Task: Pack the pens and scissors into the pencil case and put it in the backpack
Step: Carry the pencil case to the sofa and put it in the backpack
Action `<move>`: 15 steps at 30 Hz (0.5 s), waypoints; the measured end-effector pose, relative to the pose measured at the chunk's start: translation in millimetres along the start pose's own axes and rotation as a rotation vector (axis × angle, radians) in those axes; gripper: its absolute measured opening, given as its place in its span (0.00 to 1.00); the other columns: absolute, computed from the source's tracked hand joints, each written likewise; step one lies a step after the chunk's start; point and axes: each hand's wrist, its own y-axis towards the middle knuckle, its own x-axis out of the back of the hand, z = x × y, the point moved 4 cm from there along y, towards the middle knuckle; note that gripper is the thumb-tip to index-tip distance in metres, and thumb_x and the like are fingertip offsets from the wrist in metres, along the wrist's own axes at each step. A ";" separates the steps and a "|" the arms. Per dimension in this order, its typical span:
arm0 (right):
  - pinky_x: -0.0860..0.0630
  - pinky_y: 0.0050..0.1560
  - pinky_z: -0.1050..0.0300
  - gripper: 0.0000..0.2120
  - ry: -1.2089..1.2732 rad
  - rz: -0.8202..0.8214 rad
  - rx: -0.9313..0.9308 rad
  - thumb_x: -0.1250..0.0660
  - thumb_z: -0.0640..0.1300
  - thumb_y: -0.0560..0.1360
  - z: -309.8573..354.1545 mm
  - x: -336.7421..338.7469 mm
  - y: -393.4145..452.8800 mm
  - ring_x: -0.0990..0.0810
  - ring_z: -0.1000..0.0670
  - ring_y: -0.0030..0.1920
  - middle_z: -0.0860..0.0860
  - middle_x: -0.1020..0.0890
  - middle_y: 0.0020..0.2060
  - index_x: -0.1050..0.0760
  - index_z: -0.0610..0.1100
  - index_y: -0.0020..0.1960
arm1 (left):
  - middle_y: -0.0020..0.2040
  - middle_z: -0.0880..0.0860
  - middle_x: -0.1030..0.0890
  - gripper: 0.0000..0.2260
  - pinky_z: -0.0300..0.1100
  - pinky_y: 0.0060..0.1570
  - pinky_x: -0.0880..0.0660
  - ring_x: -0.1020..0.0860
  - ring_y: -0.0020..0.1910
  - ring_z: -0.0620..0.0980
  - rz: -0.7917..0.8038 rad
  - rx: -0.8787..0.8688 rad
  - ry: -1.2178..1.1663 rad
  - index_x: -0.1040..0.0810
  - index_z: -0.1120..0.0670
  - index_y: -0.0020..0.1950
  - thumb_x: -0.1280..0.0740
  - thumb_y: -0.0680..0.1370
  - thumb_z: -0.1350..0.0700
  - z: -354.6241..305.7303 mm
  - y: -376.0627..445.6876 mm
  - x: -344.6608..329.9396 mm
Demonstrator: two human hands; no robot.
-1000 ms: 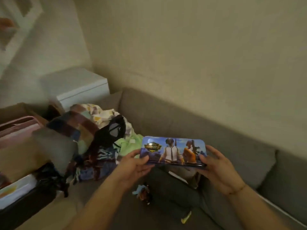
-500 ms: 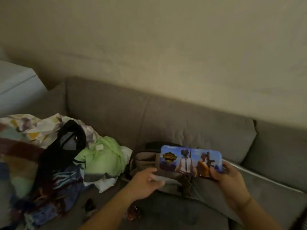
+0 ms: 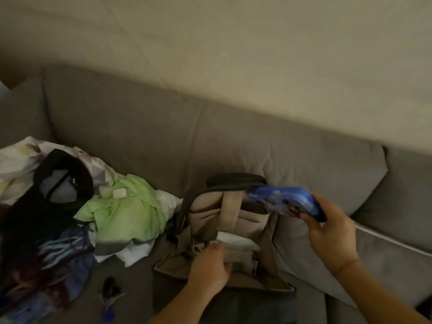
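Blue pencil case (image 3: 284,201) gripped at its right end by right hand (image 3: 332,232), tilted over open tan backpack (image 3: 233,220), left hand (image 3: 209,265) grasping backpack's near edge, grey sofa (image 3: 140,132).

A big grey sofa (image 3: 210,141) stands against a plain cream wall (image 3: 233,43). The room is dim. A pile of clothes (image 3: 70,206) lies on the sofa's left side.

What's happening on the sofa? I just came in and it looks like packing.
A person is packing a tan backpack that stands on the grey sofa. The right hand holds a blue pencil case over the bag's open top, not yet inside. The left hand grips the bag's front edge. Clothes lie piled beside it.
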 end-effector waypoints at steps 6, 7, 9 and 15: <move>0.28 0.52 0.54 0.24 -0.067 0.010 0.072 0.25 0.27 0.64 -0.5 -7.5 15.6 0.18 0.38 0.45 0.35 0.18 0.48 0.24 0.32 0.59 | 0.66 0.48 0.26 0.28 0.47 0.63 0.28 0.26 0.62 0.49 -0.066 0.174 -0.392 0.35 0.47 0.72 0.32 0.75 0.42 30.9 21.6 -9.5; 0.28 0.52 0.52 0.24 -0.074 0.009 0.069 0.25 0.27 0.64 -1.3 -7.2 14.9 0.18 0.38 0.46 0.35 0.18 0.48 0.24 0.32 0.59 | 0.63 0.48 0.24 0.26 0.47 0.60 0.26 0.24 0.59 0.47 -0.169 0.204 -0.451 0.32 0.48 0.71 0.33 0.75 0.41 30.7 28.4 -0.9; 0.29 0.54 0.51 0.25 -0.074 0.004 0.052 0.24 0.28 0.64 -2.9 -6.7 14.1 0.19 0.40 0.46 0.35 0.18 0.49 0.24 0.32 0.60 | 0.61 0.48 0.23 0.24 0.45 0.58 0.25 0.24 0.58 0.47 -0.314 0.200 -0.445 0.30 0.50 0.70 0.33 0.76 0.43 23.8 40.3 10.2; 0.31 0.51 0.73 0.25 -0.051 -0.018 0.049 0.24 0.27 0.64 -6.6 -7.3 18.8 0.23 0.48 0.47 0.35 0.18 0.49 0.24 0.32 0.60 | 0.64 0.50 0.25 0.25 0.47 0.60 0.26 0.25 0.62 0.51 -0.200 0.238 -0.776 0.33 0.52 0.72 0.31 0.77 0.50 10.6 63.7 -10.9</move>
